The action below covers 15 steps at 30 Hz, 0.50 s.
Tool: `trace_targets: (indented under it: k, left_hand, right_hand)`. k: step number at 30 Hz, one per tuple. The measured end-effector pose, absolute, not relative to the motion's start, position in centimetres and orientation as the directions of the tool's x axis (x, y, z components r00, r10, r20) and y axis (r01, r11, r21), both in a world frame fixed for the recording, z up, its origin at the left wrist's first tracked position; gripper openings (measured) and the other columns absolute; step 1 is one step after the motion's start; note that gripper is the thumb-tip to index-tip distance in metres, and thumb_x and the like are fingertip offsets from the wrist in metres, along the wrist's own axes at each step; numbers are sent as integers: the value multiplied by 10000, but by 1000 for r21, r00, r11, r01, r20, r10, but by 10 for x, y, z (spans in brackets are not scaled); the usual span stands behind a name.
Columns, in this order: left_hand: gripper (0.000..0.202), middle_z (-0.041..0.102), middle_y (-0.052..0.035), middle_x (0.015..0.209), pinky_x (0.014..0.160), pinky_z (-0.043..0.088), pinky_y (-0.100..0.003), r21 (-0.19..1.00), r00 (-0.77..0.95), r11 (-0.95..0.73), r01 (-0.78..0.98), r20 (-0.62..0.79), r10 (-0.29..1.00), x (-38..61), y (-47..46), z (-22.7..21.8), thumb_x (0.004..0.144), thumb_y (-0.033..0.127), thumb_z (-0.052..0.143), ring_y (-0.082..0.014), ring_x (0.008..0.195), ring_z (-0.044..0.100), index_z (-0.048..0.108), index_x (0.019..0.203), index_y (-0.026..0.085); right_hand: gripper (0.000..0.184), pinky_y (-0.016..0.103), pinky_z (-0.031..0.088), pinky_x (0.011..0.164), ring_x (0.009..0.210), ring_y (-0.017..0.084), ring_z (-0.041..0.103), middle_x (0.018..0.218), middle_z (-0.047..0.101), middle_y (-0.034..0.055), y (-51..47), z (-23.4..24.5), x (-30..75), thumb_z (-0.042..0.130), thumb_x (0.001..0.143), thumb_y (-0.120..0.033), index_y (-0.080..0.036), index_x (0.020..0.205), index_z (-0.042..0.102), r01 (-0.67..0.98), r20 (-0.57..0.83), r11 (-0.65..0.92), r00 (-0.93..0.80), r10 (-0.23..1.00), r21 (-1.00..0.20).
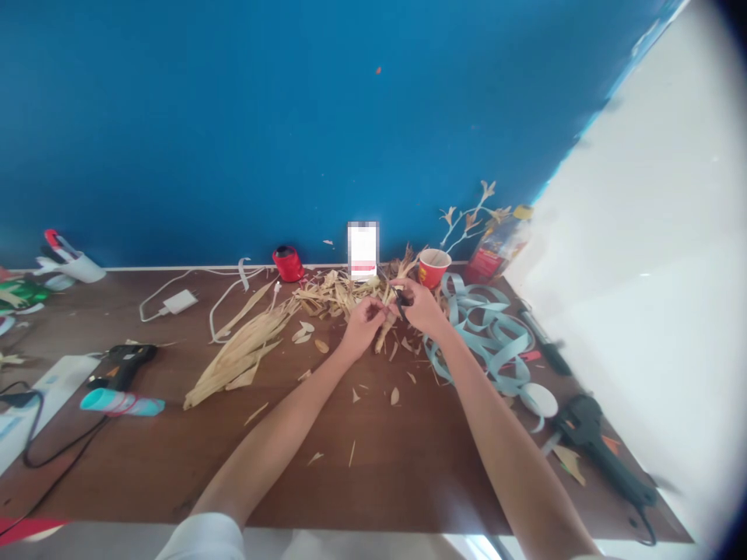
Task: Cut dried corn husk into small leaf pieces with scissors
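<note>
Both my arms reach out over a brown table toward a heap of dry corn husks. My left hand is pinched shut on a small piece of husk. My right hand is closed round small black-handled scissors, whose blades point up and left toward the husk piece between the hands. A bundle of long husk strips lies to the left of my left hand. Small cut husk scraps are scattered on the table below both hands.
A red paper cup, a red round object and a white phone stand by the blue wall. Light-blue ribbon coils lie right. Glue guns sit at the left and right. A white charger and teal tubes lie left.
</note>
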<state>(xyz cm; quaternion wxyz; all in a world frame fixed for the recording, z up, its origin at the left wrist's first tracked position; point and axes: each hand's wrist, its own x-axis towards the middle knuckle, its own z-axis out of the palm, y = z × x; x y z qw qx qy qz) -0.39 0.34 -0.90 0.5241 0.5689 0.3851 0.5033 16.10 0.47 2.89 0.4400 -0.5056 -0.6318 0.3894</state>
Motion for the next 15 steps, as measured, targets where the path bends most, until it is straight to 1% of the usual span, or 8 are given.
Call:
trace_targets:
  k: [3, 7, 9, 12, 15]
  left_hand:
    - [239, 570, 12, 710, 619, 426, -223, 984, 185, -144, -104, 161, 969, -4, 5, -10, 776, 356, 683, -107, 652, 542, 549, 842, 170]
    - [276, 607, -14, 790, 647, 456, -238, 986, 193, -115, -124, 138, 972, -4, 5, -10, 774, 337, 683, -121, 706, 573, 577, 963, 166]
    - [288, 618, -24, 811, 659, 462, -244, 986, 202, -99, -136, 125, 971, -4, 5, -10, 775, 335, 681, -123, 718, 576, 594, 989, 163]
    - [241, 602, -8, 742, 644, 452, -243, 982, 175, -73, -175, 104, 979, -5, 6, -9, 773, 339, 672, -112, 664, 555, 618, 922, 157]
    - [195, 565, 17, 662, 603, 428, -234, 964, 75, -23, -266, 44, 996, -6, 8, -8, 761, 340, 663, -97, 596, 519, 611, 820, 162]
  right_hand:
    - [590, 249, 463, 617, 637, 131, 556, 718, 615, -20, 3, 31, 160, 669, 678, -220, -198, 1258, 560, 303, 158, 188, -119, 980, -934]
    - [575, 257, 474, 642, 668, 140, 572, 751, 637, -6, 2, 32, 159, 662, 689, -231, -200, 1255, 564, 311, 164, 189, -105, 981, -932]
    - [572, 255, 470, 641, 676, 143, 576, 758, 643, -2, 2, 32, 158, 661, 692, -236, -197, 1255, 566, 317, 171, 192, -93, 981, -929]
    - [570, 240, 442, 589, 627, 137, 553, 726, 638, -10, 2, 31, 160, 654, 695, -251, -195, 1256, 570, 350, 159, 175, -72, 985, -920]
    - [518, 233, 414, 549, 580, 133, 527, 697, 642, -13, 1, 30, 164, 650, 691, -262, -195, 1203, 614, 436, 119, 153, -103, 987, -887]
